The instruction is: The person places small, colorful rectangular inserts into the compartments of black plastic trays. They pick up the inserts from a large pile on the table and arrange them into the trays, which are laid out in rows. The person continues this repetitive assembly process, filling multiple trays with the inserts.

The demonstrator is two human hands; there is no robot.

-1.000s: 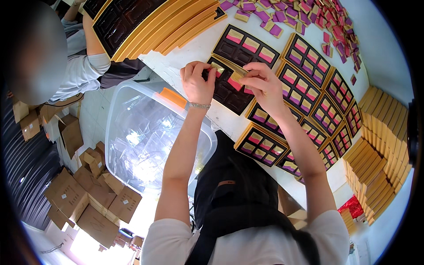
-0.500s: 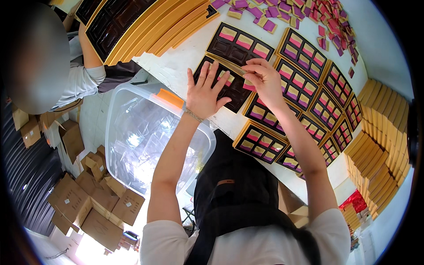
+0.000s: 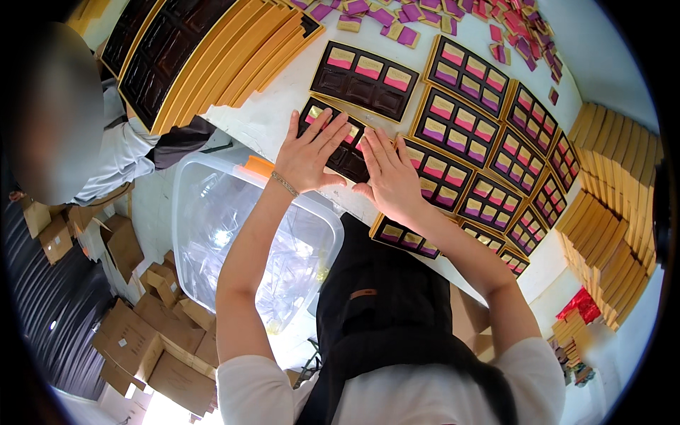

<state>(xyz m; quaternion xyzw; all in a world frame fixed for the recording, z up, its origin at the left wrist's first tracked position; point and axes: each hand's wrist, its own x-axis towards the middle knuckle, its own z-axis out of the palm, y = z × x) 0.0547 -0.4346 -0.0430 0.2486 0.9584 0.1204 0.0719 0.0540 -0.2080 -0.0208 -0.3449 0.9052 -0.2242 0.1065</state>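
Both my hands lie on a black, gold-edged compartment tray [image 3: 348, 163] near the table's edge. My left hand [image 3: 306, 159] rests flat with spread fingers over its left part. Stretched out over the right end is my right hand [image 3: 391, 180], its fingers straight and close together. Pink-and-gold wrapped pieces show between the hands in the tray's far row, partly covered by fingers; the visible near compartments are dark. Just beyond stands another tray [image 3: 352, 83] with pink-and-gold pieces in its far row only. To the right sit several trays [image 3: 465, 132] filled with pink-and-gold and purple-and-gold pieces.
Stacked gold-edged trays [image 3: 248, 57] stand at the far left of the table. Loose wrapped pieces [image 3: 407, 35] lie along the far side. A clear plastic bin [image 3: 180, 212] stands below the edge, cartons [image 3: 159, 343] behind it. Gold boxes [image 3: 609, 163] are piled right; a person's sleeve [image 3: 117, 159] shows left.
My right hand has gone from pinching a pink-and-gold piece above the tray to lying flat on its right end. The held piece is no longer between the fingers. My left hand stays spread on the tray.
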